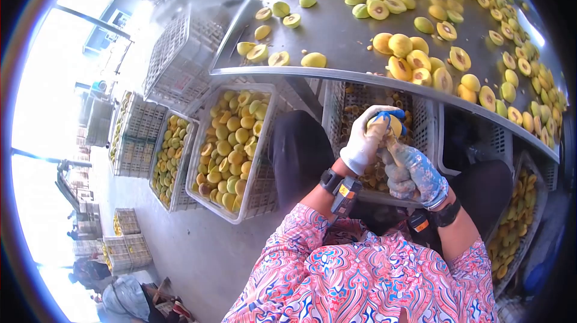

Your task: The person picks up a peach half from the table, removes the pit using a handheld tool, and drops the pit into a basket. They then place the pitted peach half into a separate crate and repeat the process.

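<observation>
My left hand [368,136], in a white glove with blue on the fingers, is closed around a yellow peach [395,126] above a crate. Just below it, my right hand [415,172], in a patterned blue-grey glove, is curled into a grip with its thumb side against the peach. A thin part shows between the right hand and the fruit, but whatever that fist holds is mostly hidden. Under both hands sits a light plastic crate [427,136] with brownish pits or scraps and cut fruit inside.
A metal table [336,34] ahead bears many halved peaches [415,61], some with pits. Its edge runs just beyond my hands. To the left stand crates full of peaches [231,148] and stacked crates [174,52]. Another fruit crate [517,227] is at right. A person [129,299] sits far lower left.
</observation>
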Action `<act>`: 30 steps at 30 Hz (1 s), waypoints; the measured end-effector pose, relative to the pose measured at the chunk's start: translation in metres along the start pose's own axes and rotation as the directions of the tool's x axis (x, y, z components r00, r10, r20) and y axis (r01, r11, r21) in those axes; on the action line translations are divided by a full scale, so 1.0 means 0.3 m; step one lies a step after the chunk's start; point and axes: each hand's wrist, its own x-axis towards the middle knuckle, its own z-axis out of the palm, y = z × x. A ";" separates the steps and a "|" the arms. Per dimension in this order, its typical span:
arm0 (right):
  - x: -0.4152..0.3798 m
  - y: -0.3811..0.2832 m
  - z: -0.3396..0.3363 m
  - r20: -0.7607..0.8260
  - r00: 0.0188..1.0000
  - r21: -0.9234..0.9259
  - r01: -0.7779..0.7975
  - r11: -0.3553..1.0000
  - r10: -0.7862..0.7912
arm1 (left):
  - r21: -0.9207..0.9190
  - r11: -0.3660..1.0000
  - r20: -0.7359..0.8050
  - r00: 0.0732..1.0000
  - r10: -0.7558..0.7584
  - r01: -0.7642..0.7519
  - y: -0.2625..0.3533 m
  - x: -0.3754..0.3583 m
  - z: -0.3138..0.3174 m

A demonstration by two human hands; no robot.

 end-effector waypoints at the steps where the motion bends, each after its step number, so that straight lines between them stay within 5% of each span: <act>1: 0.007 0.005 0.016 -0.025 1.000 -0.024 0.007 1.000 -0.008 | -0.014 1.000 0.000 1.000 0.022 -0.022 -0.001 -0.003 -0.005; 2: 0.029 0.021 0.048 -0.188 0.979 -0.100 0.054 0.994 -0.072 | -0.016 1.000 -0.018 1.000 0.003 -0.003 0.000 -0.011 -0.009; 8: 0.052 0.025 0.026 0.013 0.997 0.077 -0.075 0.994 0.074 | -0.087 0.996 -0.053 0.998 -0.034 0.029 0.002 -0.041 -0.057; 12: 0.124 0.101 0.026 -0.120 0.991 -0.130 0.050 0.990 -0.066 | -0.305 0.952 -0.172 0.980 -0.096 0.040 -0.044 -0.036 -0.053; 19: 0.222 0.194 -0.036 -0.270 0.890 -0.366 0.257 0.894 -0.367 | -0.244 0.951 -0.417 0.865 -0.279 0.189 -0.107 0.011 -0.061; 20: 0.226 0.200 -0.072 -0.125 0.781 -0.777 0.307 0.550 -0.612 | -0.533 0.799 -0.255 0.848 -0.465 0.278 -0.132 0.011 -0.094; 21: 0.222 0.197 -0.091 0.123 0.679 -0.972 0.230 0.050 -0.724 | -0.750 0.550 -0.039 0.806 -0.590 0.367 -0.143 0.008 -0.119; 23: 0.207 0.181 -0.110 0.113 0.725 -0.974 0.216 0.068 -0.679 | -0.681 0.642 -0.147 0.793 -0.591 0.352 -0.116 0.011 -0.085; 27: 0.155 0.150 -0.181 -0.044 0.635 -0.990 0.077 0.120 -0.771 | -0.542 0.783 -0.235 0.840 -0.489 0.305 -0.158 0.020 -0.156; 28: 0.158 0.146 -0.259 -0.138 0.722 -0.974 -0.224 -0.040 -0.678 | -0.490 0.797 -0.152 0.866 -0.477 0.353 -0.118 0.008 -0.177; 30: 0.124 0.121 -0.371 -0.196 0.876 -0.927 -0.312 -0.209 -0.440 | -0.490 0.791 -0.141 0.862 -0.487 0.367 -0.113 0.016 -0.182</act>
